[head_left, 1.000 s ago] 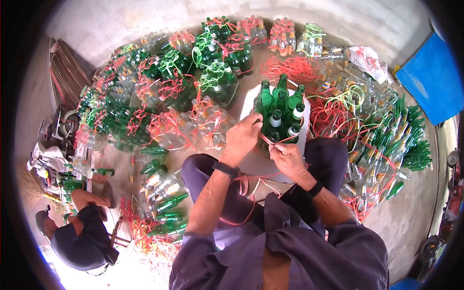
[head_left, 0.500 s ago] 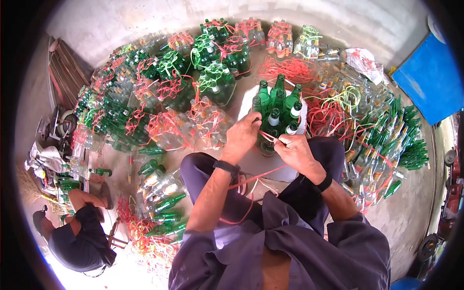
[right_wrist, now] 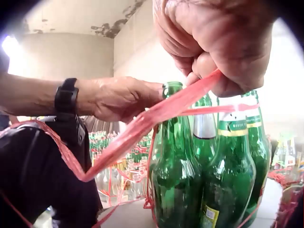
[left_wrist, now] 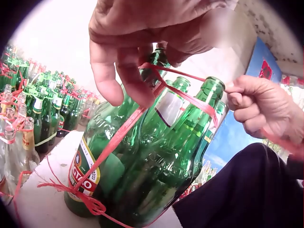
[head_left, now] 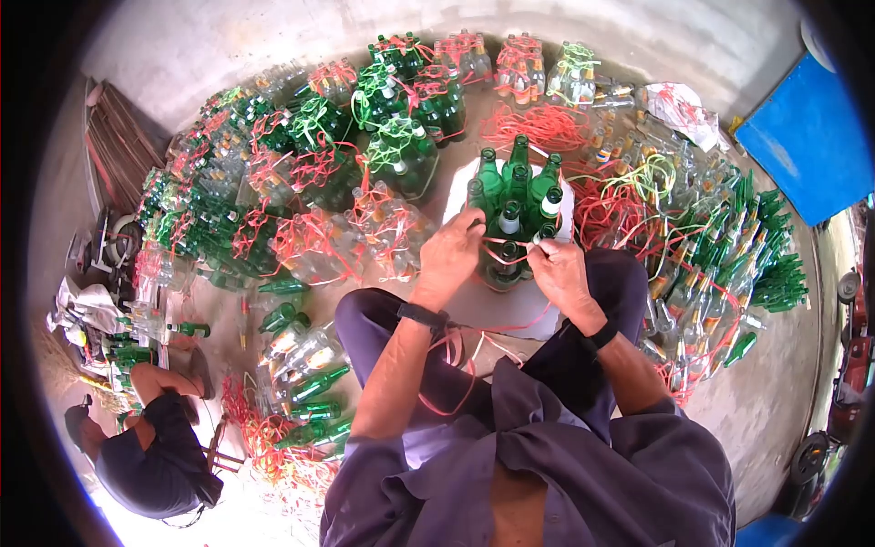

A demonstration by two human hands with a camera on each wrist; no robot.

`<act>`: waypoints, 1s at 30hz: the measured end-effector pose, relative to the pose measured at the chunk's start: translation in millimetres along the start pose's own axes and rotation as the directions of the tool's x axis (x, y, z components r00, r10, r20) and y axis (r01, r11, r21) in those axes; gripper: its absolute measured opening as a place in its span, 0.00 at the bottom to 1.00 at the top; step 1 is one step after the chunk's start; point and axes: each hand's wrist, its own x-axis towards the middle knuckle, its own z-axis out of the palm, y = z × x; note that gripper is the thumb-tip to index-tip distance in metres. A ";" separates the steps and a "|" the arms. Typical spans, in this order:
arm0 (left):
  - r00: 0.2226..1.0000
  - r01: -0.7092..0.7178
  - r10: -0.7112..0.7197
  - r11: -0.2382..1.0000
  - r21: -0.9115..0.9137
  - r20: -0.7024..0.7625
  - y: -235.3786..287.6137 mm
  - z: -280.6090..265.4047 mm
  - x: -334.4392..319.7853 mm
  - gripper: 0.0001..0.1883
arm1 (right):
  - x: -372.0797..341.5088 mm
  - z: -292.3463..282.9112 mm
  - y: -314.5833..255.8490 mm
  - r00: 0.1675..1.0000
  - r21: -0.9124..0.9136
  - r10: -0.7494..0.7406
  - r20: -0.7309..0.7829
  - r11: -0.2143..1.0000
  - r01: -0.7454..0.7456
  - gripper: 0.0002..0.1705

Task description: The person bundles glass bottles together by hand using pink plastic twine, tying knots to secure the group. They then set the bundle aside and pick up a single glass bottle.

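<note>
A cluster of green glass bottles [head_left: 515, 187] stands upright on a white board [head_left: 524, 314] between the knees. Red plastic ribbon [left_wrist: 121, 135] is knotted low around the bottles, and one strand climbs to their necks. At the near left neck, my left hand [head_left: 453, 253] pinches the ribbon, some of its fingers hanging down beside the bottle in the left wrist view. My right hand [head_left: 561, 273] grips the ribbon at the right side of the necks, fingers curled. A strand stretches between the hands across the necks. In the right wrist view a loose tail [right_wrist: 137, 126] trails from the right fist.
Tied bundles of bottles [head_left: 314, 242] fill the floor at left and back. Loose bottles [head_left: 693, 301] and tangled red ribbon [head_left: 533, 128] lie at right and behind. Another person [head_left: 150, 456] sits low at left. A blue panel [head_left: 807, 141] leans at the right wall.
My right hand has shifted from in front of the bottles to their right side, drawing the ribbon across the necks. The left hand stays by the left neck.
</note>
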 end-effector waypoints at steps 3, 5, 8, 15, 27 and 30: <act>0.998 -0.053 0.052 0.998 -0.019 -0.040 -1.7 1.5 0.2 0.07 | -16.8 11.7 11.1 0.999 0.087 0.037 -0.026 0.996 -0.035 0.15; 0.997 -0.063 0.063 0.998 -0.011 -0.041 -0.3 0.5 0.1 0.07 | -20.4 12.2 16.2 0.997 0.112 0.075 -0.008 0.991 -0.073 0.14; 0.998 0.021 -0.018 0.998 -0.061 0.054 3.3 -4.4 2.0 0.09 | -23.3 13.0 19.0 0.993 0.183 0.119 0.016 0.976 -0.120 0.14; 0.994 -0.110 0.108 0.988 -0.108 -0.025 13.4 -10.8 -4.4 0.12 | -26.2 12.5 34.8 0.983 0.301 0.148 0.109 0.938 -0.174 0.13; 0.854 -0.513 0.471 0.830 0.216 0.219 63.2 -3.4 5.8 0.13 | -24.6 16.0 40.2 0.813 0.528 0.449 0.371 0.618 -0.582 0.11; 0.836 -0.514 0.409 0.818 0.260 0.366 68.4 1.5 9.7 0.17 | -17.5 12.1 28.6 0.721 0.538 0.530 0.446 0.485 -0.689 0.09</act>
